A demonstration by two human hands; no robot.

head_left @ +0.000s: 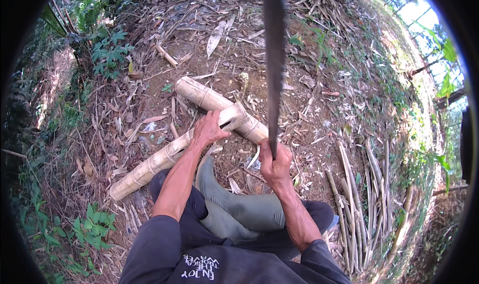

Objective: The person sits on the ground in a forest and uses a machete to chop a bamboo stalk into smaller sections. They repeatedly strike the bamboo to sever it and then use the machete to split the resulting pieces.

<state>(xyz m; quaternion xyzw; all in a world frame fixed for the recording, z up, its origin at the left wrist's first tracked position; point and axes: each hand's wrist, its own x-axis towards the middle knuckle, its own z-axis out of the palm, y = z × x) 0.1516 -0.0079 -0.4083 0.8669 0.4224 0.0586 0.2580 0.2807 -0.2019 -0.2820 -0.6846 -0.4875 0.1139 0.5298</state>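
Note:
My right hand (276, 165) is closed around the handle end of a machete (275, 59). Its long dark blade stands upright toward the top of the view. My left hand (207, 128) grips a pale bamboo pole (145, 172) near its far end, the thumb toward the right. An open slot or split shows in the pole just beside that thumb. This pole slants from lower left up to the middle, its far end resting across a thicker bamboo log (203, 95) on the ground. The machete's handle is mostly hidden in my fist.
My green rubber boots (252, 210) are crossed just below the bamboo. Several thin cut sticks (357, 204) lie in a bundle at right. Dry leaves and chips litter the sloping soil. Green plants (93, 226) grow at left, and a short bamboo piece (166, 56) lies farther off.

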